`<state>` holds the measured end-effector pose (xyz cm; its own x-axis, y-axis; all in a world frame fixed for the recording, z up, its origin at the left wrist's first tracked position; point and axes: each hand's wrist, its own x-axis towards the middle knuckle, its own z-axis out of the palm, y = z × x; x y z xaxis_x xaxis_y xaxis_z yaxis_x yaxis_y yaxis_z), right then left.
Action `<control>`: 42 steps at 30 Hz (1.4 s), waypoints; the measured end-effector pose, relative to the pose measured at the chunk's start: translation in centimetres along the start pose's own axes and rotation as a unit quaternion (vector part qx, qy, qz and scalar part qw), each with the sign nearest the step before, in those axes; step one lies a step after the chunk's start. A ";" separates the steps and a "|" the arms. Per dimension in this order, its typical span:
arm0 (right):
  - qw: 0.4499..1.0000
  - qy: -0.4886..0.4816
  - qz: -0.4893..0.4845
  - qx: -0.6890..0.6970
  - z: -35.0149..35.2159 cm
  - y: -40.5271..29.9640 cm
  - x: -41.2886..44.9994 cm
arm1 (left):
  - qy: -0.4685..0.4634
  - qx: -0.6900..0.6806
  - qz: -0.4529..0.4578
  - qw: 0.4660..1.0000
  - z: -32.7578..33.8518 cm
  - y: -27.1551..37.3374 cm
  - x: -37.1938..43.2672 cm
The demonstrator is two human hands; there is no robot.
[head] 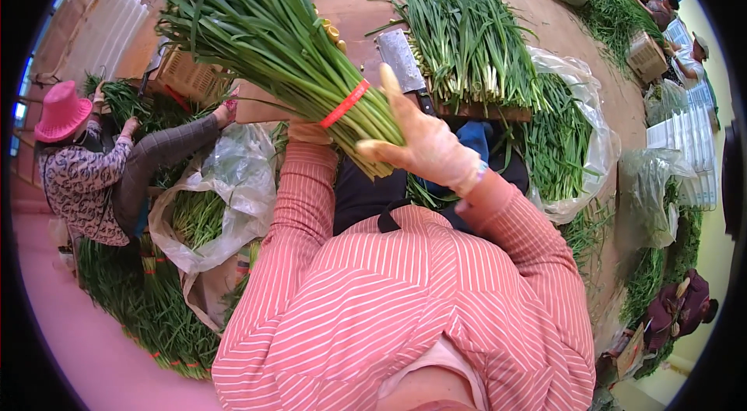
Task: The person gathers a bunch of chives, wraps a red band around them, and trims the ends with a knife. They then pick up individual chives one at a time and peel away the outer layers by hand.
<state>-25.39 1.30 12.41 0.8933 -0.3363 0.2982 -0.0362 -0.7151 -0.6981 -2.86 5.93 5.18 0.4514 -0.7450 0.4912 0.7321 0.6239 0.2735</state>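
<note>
A thick bundle of garlic chives (268, 55), bound by a red band (345, 104), slants in front of me with its leaves to the upper left. My gloved left hand (312, 132) holds it from beneath, with yellowed glove fingertips showing beyond its far side. Most of that hand is hidden. My gloved right hand (429, 148) is at the cut stem ends, thumb and fingers spread, palm close against them. Past it, a cleaver (400, 61) with a black handle lies on a wooden board (356, 8), beside a heap of loose chives (467, 37).
Open plastic bags of chives stand on the right (601, 136) and left (233, 171). A person in a pink hat (64, 113) handles greens at left. Banded bundles (157, 294) lie behind on the left. Other people and white crates (683, 148) are at far right.
</note>
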 end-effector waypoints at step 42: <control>0.971 0.138 0.140 -0.138 -4.3 5.4 3.5 | 0.198 0.104 -0.061 0.973 0.6 -11.1 8.3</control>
<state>-24.37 -6.39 12.50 0.6782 -0.6655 0.3117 -0.4129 -0.6959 -0.5876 -7.52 -7.03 6.69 0.5583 -0.8237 0.0990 0.6926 0.5285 0.4910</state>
